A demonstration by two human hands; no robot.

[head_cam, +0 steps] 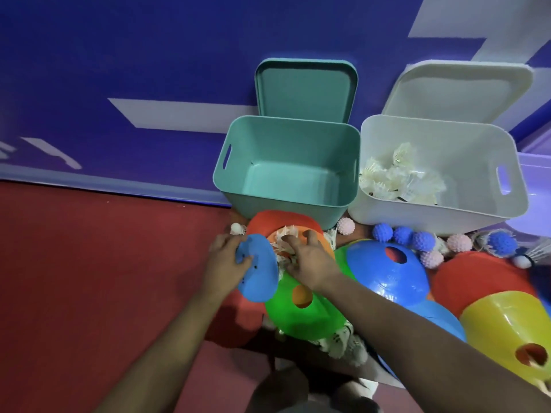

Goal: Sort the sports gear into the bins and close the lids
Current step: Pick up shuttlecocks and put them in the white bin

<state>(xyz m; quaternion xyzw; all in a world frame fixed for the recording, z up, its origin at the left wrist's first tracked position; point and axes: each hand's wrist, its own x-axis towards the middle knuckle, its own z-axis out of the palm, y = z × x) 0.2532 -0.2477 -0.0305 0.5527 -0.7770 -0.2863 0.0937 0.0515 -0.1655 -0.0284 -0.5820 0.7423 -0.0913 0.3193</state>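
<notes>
My left hand [225, 262] grips a small blue disc cone [260, 271], tilted on edge in front of the teal bin [286, 165]. My right hand [310, 260] has its fingers curled into a bunch of white shuttlecocks [284, 242] lying in an orange cone [286, 223]. The teal bin stands open with nothing inside, its lid [305, 89] leaning behind it. The white bin [441, 171] holds several shuttlecocks [402, 180]; its lid [459, 90] leans against the wall. A green cone [301, 308] lies below my hands.
Blue [387, 269], red [477, 281] and yellow [507, 326] cones lie piled on the right. Spiky blue balls [402, 235] and pink balls [346, 225] sit in front of the white bin. More shuttlecocks [346, 344] lie under the green cone. A blue wall stands behind; red floor at left.
</notes>
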